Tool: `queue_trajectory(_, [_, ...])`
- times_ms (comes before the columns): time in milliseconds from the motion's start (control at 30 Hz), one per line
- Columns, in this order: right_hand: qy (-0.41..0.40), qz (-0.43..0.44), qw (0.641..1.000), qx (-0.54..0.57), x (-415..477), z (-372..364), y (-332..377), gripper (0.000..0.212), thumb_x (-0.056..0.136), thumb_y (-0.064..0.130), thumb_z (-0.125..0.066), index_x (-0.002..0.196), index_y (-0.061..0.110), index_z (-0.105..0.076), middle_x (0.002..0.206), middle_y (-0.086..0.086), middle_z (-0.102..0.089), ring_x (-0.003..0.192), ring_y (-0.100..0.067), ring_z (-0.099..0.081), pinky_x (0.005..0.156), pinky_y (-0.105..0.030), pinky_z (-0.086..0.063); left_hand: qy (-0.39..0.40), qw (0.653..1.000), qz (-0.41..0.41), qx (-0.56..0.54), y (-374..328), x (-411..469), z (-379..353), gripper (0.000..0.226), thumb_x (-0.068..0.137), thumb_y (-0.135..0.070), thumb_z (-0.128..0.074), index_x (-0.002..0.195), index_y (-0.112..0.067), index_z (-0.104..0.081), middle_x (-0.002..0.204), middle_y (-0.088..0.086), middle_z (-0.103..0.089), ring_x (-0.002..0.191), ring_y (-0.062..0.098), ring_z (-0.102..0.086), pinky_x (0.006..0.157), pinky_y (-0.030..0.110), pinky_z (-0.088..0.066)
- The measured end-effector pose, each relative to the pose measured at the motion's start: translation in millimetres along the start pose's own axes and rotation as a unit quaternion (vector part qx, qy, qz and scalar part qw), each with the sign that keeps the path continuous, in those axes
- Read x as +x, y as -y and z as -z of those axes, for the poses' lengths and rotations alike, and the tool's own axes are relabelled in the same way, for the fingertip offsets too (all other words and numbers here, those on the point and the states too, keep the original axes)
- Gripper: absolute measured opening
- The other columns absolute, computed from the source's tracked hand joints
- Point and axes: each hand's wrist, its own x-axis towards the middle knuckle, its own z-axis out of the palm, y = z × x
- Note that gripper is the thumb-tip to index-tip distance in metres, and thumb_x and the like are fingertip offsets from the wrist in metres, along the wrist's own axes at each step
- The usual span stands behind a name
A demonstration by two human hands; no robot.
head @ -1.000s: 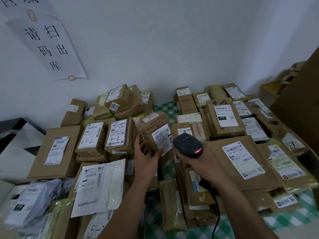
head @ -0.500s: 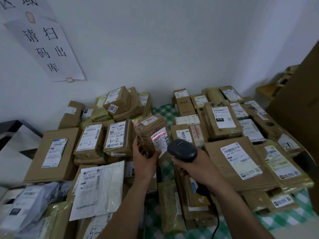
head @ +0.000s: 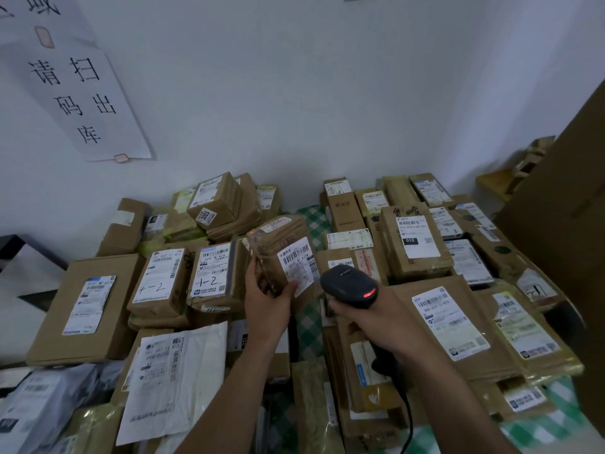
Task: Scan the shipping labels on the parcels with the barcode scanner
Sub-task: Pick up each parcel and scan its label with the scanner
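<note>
The table with its green checked cloth is packed with brown parcels, and most lie flat with their white stickers up, likely so the codes are easy to find. A big flat box sits at the left, and a white bag lies near the front on other packs. Every box and bag I can see is closed, so I cannot tell what is inside. In the middle, the left hand holds one small parcel above the pile and tips it up, fingers wrapped round its left edge and thumb pressed on the front. The right hand has its fingers curled tight round the handle of the black barcode scanner, held just beside the small parcel with its nose toward it. The shipping label on that parcel faces the scanner so it can be read. A tiny red light glows on the scanner's back; I think the scan is happening or about to.
</note>
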Motion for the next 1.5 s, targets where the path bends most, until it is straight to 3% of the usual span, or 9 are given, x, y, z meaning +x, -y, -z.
queue_trajectory(100, [-0.014, -0.015, 0.999, 0.034, 28, 16, 20, 0.040, 0.089, 0.028, -0.081, 0.126, 0.030, -0.064, 0.093, 0.009, -0.076, 0.065, -0.002, -0.069, 0.054, -0.016, -0.053, -0.014, 1.000, -0.006, 0.012, -27, 29, -17, 0.086, 0.085, -0.021, -0.084, 0.155, -0.032, -0.034, 0.147, -0.002, -0.056, 0.132, 0.016, -0.056, 0.109, 0.048, -0.049])
queue_trajectory(333, [-0.013, -0.069, 0.995, 0.072, 127, 41, 52, 0.031, 0.095, 0.022, -0.074, 0.125, 0.026, -0.065, 0.100, -0.004, -0.073, 0.074, -0.018, -0.066, 0.061, -0.031, -0.052, 0.027, 0.998, 0.036, 0.044, -57, 146, -75, 0.065, 0.097, -0.021, -0.070, 0.153, -0.030, -0.038, 0.148, -0.001, -0.057, 0.135, 0.024, -0.055, 0.113, 0.050, -0.045])
queue_trajectory(633, [0.013, -0.149, 0.988, 0.038, 245, 51, 26, 0.017, 0.096, 0.018, -0.074, 0.105, 0.031, -0.065, 0.105, -0.004, -0.073, 0.082, -0.015, -0.067, 0.055, -0.021, -0.052, 0.108, 0.976, 0.186, 0.026, 7, 295, -156, 0.048, 0.105, -0.019, -0.056, 0.150, -0.023, -0.041, 0.144, 0.004, -0.059, 0.128, 0.031, -0.060, 0.095, 0.044, -0.055])
queue_trajectory(800, [-0.007, -0.189, 0.982, 0.025, 301, 52, 0, 0.030, 0.091, 0.026, -0.080, 0.119, 0.028, -0.068, 0.112, -0.002, -0.075, 0.096, -0.019, -0.075, 0.091, -0.042, -0.062, 0.116, 0.967, 0.224, 0.038, 48, 340, -186, 0.043, 0.108, -0.022, -0.049, 0.150, -0.023, -0.044, 0.140, 0.006, -0.063, 0.123, 0.028, -0.064, 0.088, 0.037, -0.054])
queue_trajectory(867, [-0.007, -0.204, 0.979, 0.022, 311, 53, -10, 0.027, 0.091, 0.028, -0.079, 0.117, 0.029, -0.069, 0.110, -0.001, -0.076, 0.092, -0.020, -0.076, 0.085, -0.039, -0.062, 0.117, 0.964, 0.234, 0.041, 64, 349, -194, 0.039, 0.109, -0.023, -0.047, 0.148, -0.021, -0.049, 0.140, 0.007, -0.064, 0.124, 0.028, -0.064, 0.089, 0.036, -0.053])
queue_trajectory(967, [-0.013, -0.204, 0.978, 0.025, 318, 54, -19, 0.020, 0.095, 0.025, -0.075, 0.113, 0.029, -0.067, 0.105, -0.001, -0.074, 0.086, -0.021, -0.073, 0.067, -0.028, -0.056, 0.124, 0.967, 0.208, 0.075, 84, 359, -202, 0.031, 0.106, -0.024, -0.053, 0.137, -0.024, -0.059, 0.137, 0.004, -0.066, 0.122, 0.024, -0.064, 0.100, 0.038, -0.053])
queue_trajectory(1067, [-0.021, -0.201, 0.979, 0.031, 319, 57, -22, 0.018, 0.095, 0.023, -0.075, 0.106, 0.032, -0.064, 0.106, -0.001, -0.072, 0.086, -0.022, -0.072, 0.073, -0.032, -0.058, 0.117, 0.972, 0.175, 0.102, 91, 358, -203, 0.022, 0.101, -0.029, -0.064, 0.123, -0.028, -0.064, 0.132, 0.003, -0.068, 0.112, 0.018, -0.066, 0.093, 0.031, -0.053])
queue_trajectory(1233, [-0.014, -0.198, 0.980, 0.026, 307, 52, -7, 0.026, 0.093, 0.024, -0.077, 0.117, 0.028, -0.068, 0.107, -0.002, -0.076, 0.090, -0.022, -0.076, 0.083, -0.039, -0.064, 0.141, 0.966, 0.154, 0.150, 68, 339, -188, 0.039, 0.104, -0.018, -0.060, 0.142, -0.016, -0.055, 0.144, 0.006, -0.059, 0.130, 0.023, -0.057, 0.095, 0.022, -0.042])
queue_trajectory(1500, [0.010, -0.170, 0.984, 0.048, 234, 40, 54, 0.025, 0.095, 0.023, -0.075, 0.119, 0.025, -0.068, 0.110, -0.007, -0.072, 0.075, -0.021, -0.074, 0.049, -0.025, -0.051, 0.178, 0.958, 0.024, 0.224, -6, 274, -146, 0.048, 0.098, -0.006, -0.066, 0.144, -0.006, -0.053, 0.144, 0.010, -0.058, 0.131, 0.023, -0.056, 0.094, 0.017, -0.040])
